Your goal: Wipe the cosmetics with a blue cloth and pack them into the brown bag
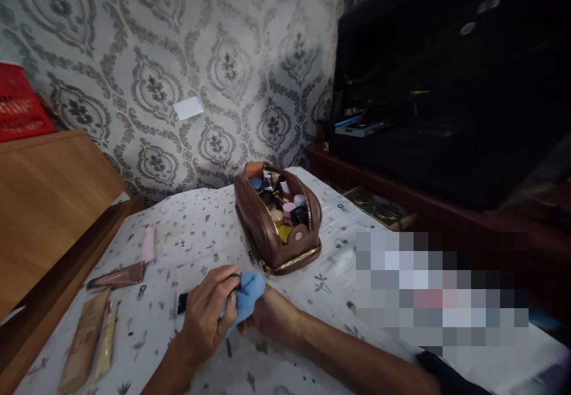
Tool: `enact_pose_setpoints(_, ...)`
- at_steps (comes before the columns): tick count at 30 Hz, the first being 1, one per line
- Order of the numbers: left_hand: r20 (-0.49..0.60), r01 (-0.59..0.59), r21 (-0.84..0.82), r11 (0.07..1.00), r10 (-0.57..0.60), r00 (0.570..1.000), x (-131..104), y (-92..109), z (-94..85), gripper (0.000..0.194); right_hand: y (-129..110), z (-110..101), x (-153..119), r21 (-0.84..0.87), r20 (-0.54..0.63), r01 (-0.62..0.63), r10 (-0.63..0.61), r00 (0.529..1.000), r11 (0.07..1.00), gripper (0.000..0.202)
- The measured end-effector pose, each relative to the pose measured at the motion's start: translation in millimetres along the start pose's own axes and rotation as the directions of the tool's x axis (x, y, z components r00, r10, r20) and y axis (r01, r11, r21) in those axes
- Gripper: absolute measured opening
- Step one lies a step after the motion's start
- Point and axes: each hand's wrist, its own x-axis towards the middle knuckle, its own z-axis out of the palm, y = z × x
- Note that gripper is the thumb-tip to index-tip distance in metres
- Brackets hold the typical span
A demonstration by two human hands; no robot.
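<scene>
My left hand (pixel 207 312) is closed around a dark item wrapped at one end in a blue cloth (pixel 248 295); a black end (pixel 182 303) sticks out on its left side. My right hand (pixel 274 316) is against the cloth from the right, its fingers curled and partly hidden behind it. Just beyond both hands stands a brown leather bag (pixel 267 228), unzipped, with small jars and bottles inside. Most of the dark item is covered by my fingers.
Left of my hands lie a pink tube (pixel 148 244), a brown tube (pixel 118 276), a large tan tube (pixel 84 341) and a slim yellowish tube (pixel 107 340) on the patterned white sheet (pixel 187 222). A wooden board (pixel 53 204) borders the left; a dark television (pixel 446 97) stands right.
</scene>
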Motion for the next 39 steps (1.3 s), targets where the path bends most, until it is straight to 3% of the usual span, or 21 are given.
enact_pose_setpoints(5,0.008,0.037,-0.035,0.999,-0.037,0.999,-10,0,2.2,0.024,-12,9,-15,0.009,-0.015,0.044,-0.044,0.999,0.999,0.028)
enact_pose_setpoints(9,0.0,0.291,-0.094,0.952,-0.293,0.956,-17,5,4.9,0.021,-11,5,-19,-0.01,-0.028,0.076,-0.076,0.997,0.997,0.026)
enact_pose_setpoints(13,0.081,0.554,-0.177,0.814,-0.549,0.832,-20,9,5.3,0.023,-7,-2,-20,-0.091,-0.169,0.108,-0.122,0.978,0.99,0.04)
enact_pose_setpoints(15,0.109,0.633,-0.21,0.745,-0.625,0.773,-22,8,5.9,0.027,-8,-3,-19,-0.172,-0.145,0.085,-0.11,0.983,0.981,0.045)
enact_pose_setpoints(17,0.103,0.685,-0.247,0.685,-0.684,0.722,-24,5,7.1,0.03,-12,-2,-19,-0.272,-0.065,0.149,-0.173,0.983,0.951,0.04)
enact_pose_setpoints(21,0.13,0.771,-0.318,0.552,-0.78,0.612,-27,0,8.3,0.034,-16,0,-20,-0.518,0.048,0.403,-0.445,0.894,0.755,0.029)
enact_pose_setpoints(24,0.216,0.845,-0.326,0.423,-0.837,0.502,-23,-2,6.0,0.04,-14,0,-24,-0.653,0.107,0.484,-0.562,0.82,0.582,0.027)
enact_pose_setpoints(30,0.394,0.917,-0.373,0.139,-0.872,0.292,-9,-12,-0.2,0.044,-3,-2,-24,-0.769,0.341,0.579,-0.592,0.73,0.271,0.027)
enact_pose_setpoints(34,0.479,0.923,-0.384,-0.008,-0.856,0.192,-9,-27,-0.3,0.038,0,-2,-18,-0.774,0.36,0.59,-0.608,0.708,0.229,0.031)
enact_pose_setpoints(37,0.48,0.916,-0.4,-0.027,-0.858,0.184,-15,-30,0.8,0.037,-2,0,-20,-0.713,0.278,0.61,-0.659,0.699,0.346,0.033)
enact_pose_setpoints(39,0.393,0.902,-0.425,0.073,-0.883,0.256,-22,-26,1.9,0.033,-5,2,-23,-0.647,0.174,0.602,-0.679,0.713,0.467,0.035)
